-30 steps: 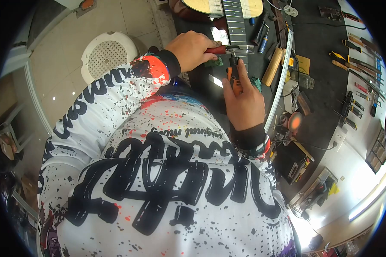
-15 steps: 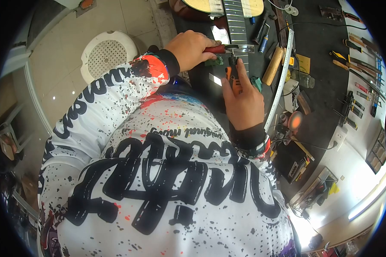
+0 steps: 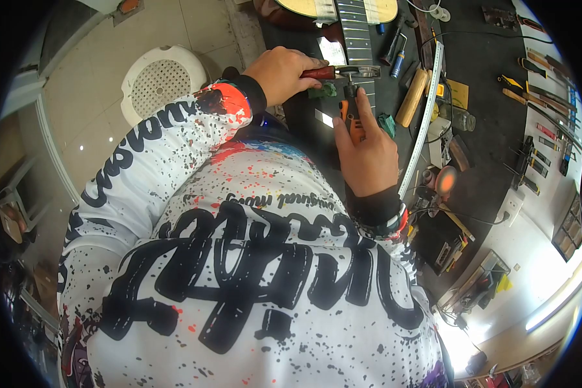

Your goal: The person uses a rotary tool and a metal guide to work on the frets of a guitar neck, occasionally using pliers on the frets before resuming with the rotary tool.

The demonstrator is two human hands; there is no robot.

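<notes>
Little differs from a second ago: the left hand (image 3: 283, 72), closed around the red-handled tool (image 3: 336, 72), sits slightly farther across the guitar neck (image 3: 355, 26), while the right hand (image 3: 366, 155) still grips the orange rotary tool (image 3: 351, 116) just nearer.

Left hand (image 3: 279, 70) drew red-handled tool (image 3: 320, 72) slightly back.

orange rotary tool (image 3: 351, 116); tip at fretboard (image 3: 354, 26) | red-handled tool (image 3: 320, 72); crosswise

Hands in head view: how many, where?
2. Left hand grips a red-handled tool laid across the guitar neck; right hand holds an orange tool pointing at it. No other hands visible.
</notes>
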